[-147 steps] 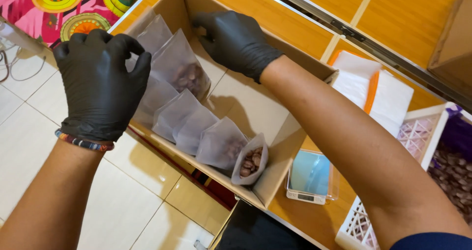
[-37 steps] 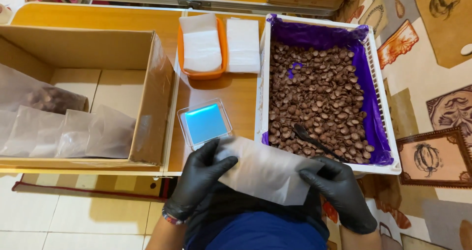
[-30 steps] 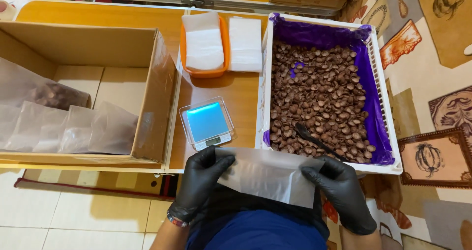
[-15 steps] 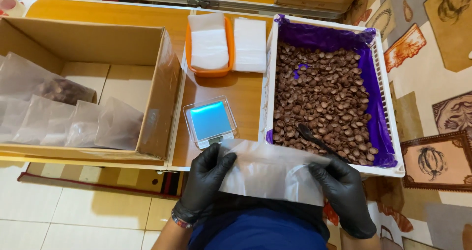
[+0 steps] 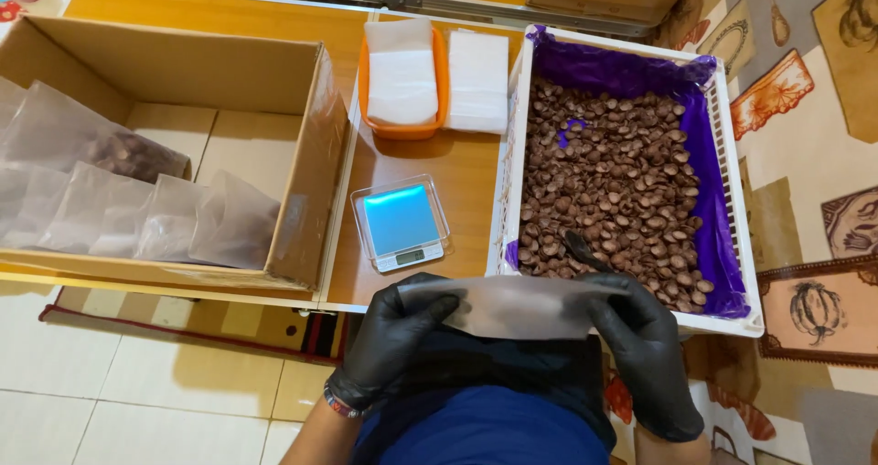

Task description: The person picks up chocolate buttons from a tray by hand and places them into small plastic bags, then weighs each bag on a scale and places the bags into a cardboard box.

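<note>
Both my hands wear black gloves and hold one empty translucent pouch (image 5: 512, 307) flat above my lap. My left hand (image 5: 389, 337) grips its left end, my right hand (image 5: 645, 342) its right end. Just beyond the pouch stands a small digital scale (image 5: 401, 227) with a blue platform on the wooden table (image 5: 457, 177). To the right is a white crate (image 5: 512, 136) lined with purple plastic and full of brown round pieces (image 5: 613, 191); a dark scoop (image 5: 581, 248) lies in them near my right hand.
A cardboard box (image 5: 183, 72) at the left holds several filled translucent pouches (image 5: 155, 213). An orange tray (image 5: 402, 127) with white empty pouches sits at the back, another white stack (image 5: 477, 81) beside it. Tiled floor lies below left, a patterned mat at the right.
I left the cardboard box and turned to the scale and crate. In the last second the pouch between my hands has been flattened and narrowed, its lower edge drawn up.
</note>
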